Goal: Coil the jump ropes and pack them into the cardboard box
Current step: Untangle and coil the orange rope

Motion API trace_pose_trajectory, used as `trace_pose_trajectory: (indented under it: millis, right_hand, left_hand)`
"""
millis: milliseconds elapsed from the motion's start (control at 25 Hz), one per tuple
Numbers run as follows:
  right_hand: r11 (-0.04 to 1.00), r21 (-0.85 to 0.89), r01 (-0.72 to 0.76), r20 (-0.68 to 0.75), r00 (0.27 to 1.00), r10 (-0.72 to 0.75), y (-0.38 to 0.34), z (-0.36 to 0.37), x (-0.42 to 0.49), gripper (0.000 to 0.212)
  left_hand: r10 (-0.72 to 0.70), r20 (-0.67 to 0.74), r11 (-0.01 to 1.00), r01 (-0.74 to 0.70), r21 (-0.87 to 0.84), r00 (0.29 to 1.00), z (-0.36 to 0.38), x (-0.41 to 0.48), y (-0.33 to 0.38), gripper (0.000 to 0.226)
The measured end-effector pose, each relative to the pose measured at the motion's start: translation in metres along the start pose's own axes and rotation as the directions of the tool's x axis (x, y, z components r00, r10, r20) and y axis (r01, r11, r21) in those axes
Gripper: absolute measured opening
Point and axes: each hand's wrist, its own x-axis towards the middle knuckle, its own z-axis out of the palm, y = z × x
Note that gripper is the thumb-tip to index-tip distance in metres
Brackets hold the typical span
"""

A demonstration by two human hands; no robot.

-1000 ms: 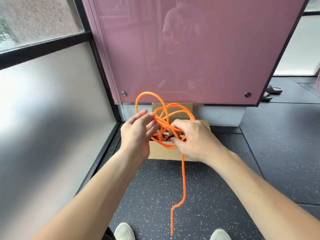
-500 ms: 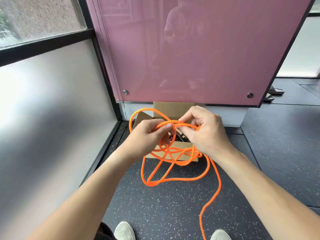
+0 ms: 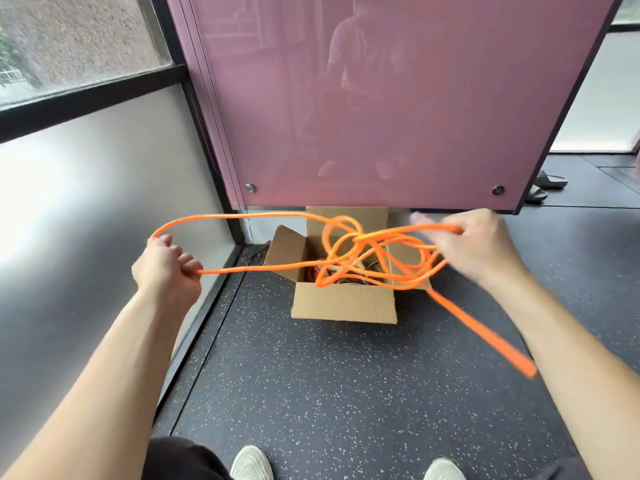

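An orange jump rope (image 3: 360, 244) is stretched between my two hands, with a loose tangle of loops in the middle, hanging over the open cardboard box (image 3: 343, 304) on the floor. My left hand (image 3: 166, 268) grips a long loop of the rope at the left. My right hand (image 3: 474, 247), blurred by motion, holds the rope's other side. A loose end of the rope (image 3: 485, 336) trails down to the right. Inside the box lie other ropes (image 3: 313, 273), partly hidden.
A pink glass panel (image 3: 381, 98) stands just behind the box. A frosted glass wall (image 3: 86, 202) runs along the left. The floor is dark speckled rubber (image 3: 329, 393). Sandals (image 3: 547, 187) lie at the far right. My white shoes (image 3: 251, 464) show at the bottom.
My hands have pulled apart, left hand going left and right hand going right, stretching the rope out. The hanging loops have lifted off the floor area and the tangle has tightened over the box.
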Motion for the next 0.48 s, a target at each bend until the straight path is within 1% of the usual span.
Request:
trace_pose_trajectory:
  millis: [40, 80, 120, 160, 200, 240, 280, 320, 360, 400, 440, 480]
  right_hand:
    - [0.971, 0.134, -0.196, -0.04, 0.978, 0.203, 0.009, -0.005, 0.005, 0.061]
    - [0.85, 0.371, -0.375, 0.001, 0.915, 0.403, 0.015, -0.007, 0.008, 0.055]
    - [0.614, 0.598, -0.515, 0.15, 0.824, 0.546, 0.017, -0.007, 0.011, 0.053]
    - [0.356, 0.723, -0.592, 0.323, 0.745, 0.583, 0.018, -0.006, 0.013, 0.057]
    - [0.166, 0.767, -0.62, 0.442, 0.697, 0.565, 0.019, -0.005, 0.014, 0.061]
    - [0.076, 0.781, -0.62, 0.483, 0.677, 0.556, 0.019, -0.006, 0.015, 0.062]
    - [0.036, 0.797, -0.603, 0.487, 0.676, 0.553, 0.018, -0.009, 0.016, 0.062]
    - [0.021, 0.815, -0.579, 0.474, 0.687, 0.551, 0.019, -0.012, 0.017, 0.061]
    - [0.022, 0.825, -0.565, 0.464, 0.7, 0.543, 0.02, -0.014, 0.017, 0.061]
    - [0.044, 0.829, -0.558, 0.457, 0.72, 0.522, 0.018, -0.015, 0.016, 0.062]
    - [0.076, 0.83, -0.553, 0.452, 0.747, 0.488, 0.015, -0.014, 0.013, 0.064]
    - [0.112, 0.831, -0.545, 0.449, 0.776, 0.442, 0.01, -0.012, 0.011, 0.067]
  left_hand:
    - [-0.035, -0.036, 0.999, 0.036, 0.025, 0.999, -0.007, 0.006, -0.002, 0.031]
    - [-0.073, -0.064, 0.997, 0.075, 0.035, 0.995, -0.01, 0.011, -0.006, 0.031]
    - [-0.101, -0.101, 0.995, 0.102, 0.012, 0.99, -0.01, 0.013, -0.009, 0.03]
    - [-0.121, -0.163, 0.992, 0.115, -0.05, 0.979, -0.009, 0.016, -0.01, 0.029]
    - [-0.14, -0.241, 0.985, 0.111, -0.129, 0.96, -0.008, 0.017, -0.009, 0.028]
    - [-0.171, -0.306, 0.972, 0.11, -0.206, 0.937, -0.009, 0.02, -0.006, 0.026]
    - [-0.214, -0.334, 0.957, 0.127, -0.262, 0.918, -0.01, 0.022, -0.005, 0.025]
    - [-0.257, -0.316, 0.949, 0.176, -0.263, 0.913, -0.011, 0.023, -0.006, 0.025]
    - [-0.285, -0.266, 0.952, 0.24, -0.19, 0.921, -0.011, 0.022, -0.01, 0.026]
    - [-0.293, -0.196, 0.956, 0.293, -0.029, 0.936, -0.011, 0.017, -0.016, 0.026]
    - [-0.301, -0.097, 0.929, 0.314, 0.195, 0.949, -0.008, 0.01, -0.023, 0.024]
    - [-0.324, 0.017, 0.851, 0.283, 0.443, 0.946, -0.004, -0.001, -0.031, 0.021]
